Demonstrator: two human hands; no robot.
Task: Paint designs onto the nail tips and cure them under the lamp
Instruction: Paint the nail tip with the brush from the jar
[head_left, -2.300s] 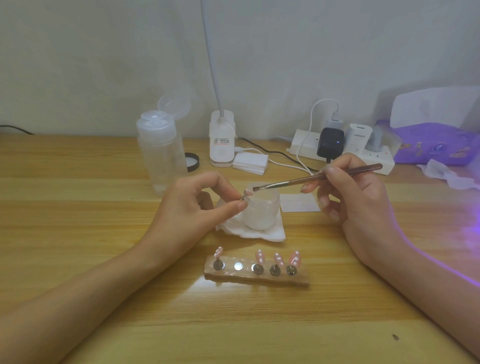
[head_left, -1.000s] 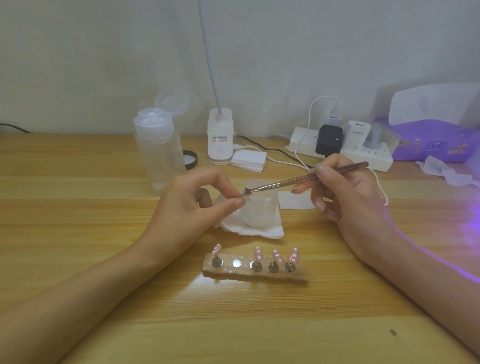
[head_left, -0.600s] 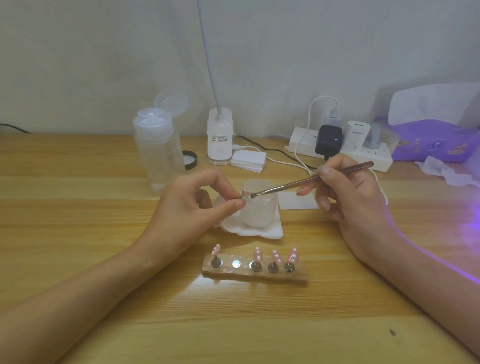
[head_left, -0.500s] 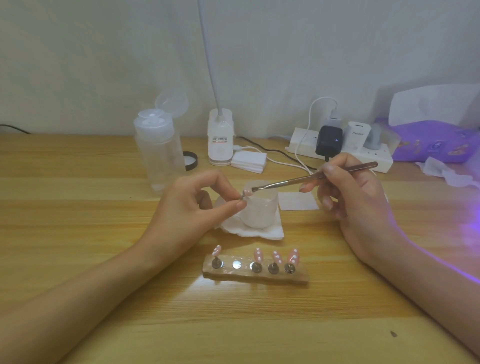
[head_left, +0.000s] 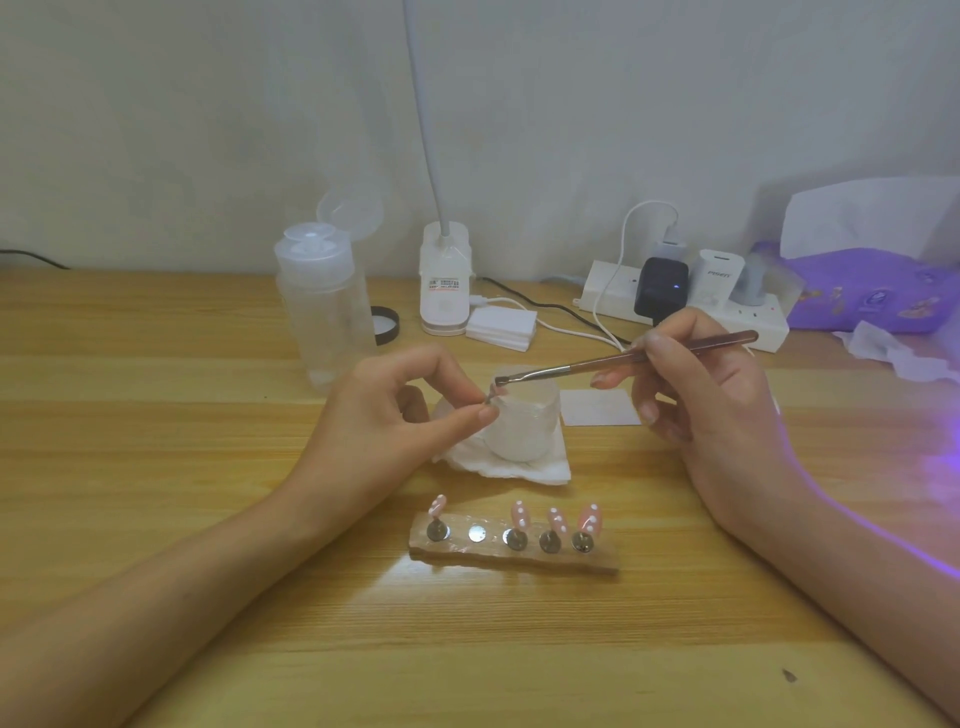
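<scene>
Fingers (head_left: 451, 375) of the left hand (head_left: 382, 421) are pinched together on a small nail tip (head_left: 490, 400), which is held up just in front of the white cup (head_left: 524, 426). Most of this nail tip is hidden by the thumb and finger, so its pattern cannot be made out. The thin brush (head_left: 623, 361) is pinched by the curled fingers of the right hand (head_left: 717, 415). Its dark end is placed just above the held nail tip, but whether they touch cannot be told. The cup is set on a crumpled tissue (head_left: 524, 470). Nearer on the tabletop (head_left: 208, 467), four pink nail tips (head_left: 519, 514) with white dots are stood on a holder block (head_left: 519, 558), and one shiny disc (head_left: 478, 533) is seen bare. A purple glow (head_left: 948, 462) is seen at the right edge, where its lamp is cut off.
</scene>
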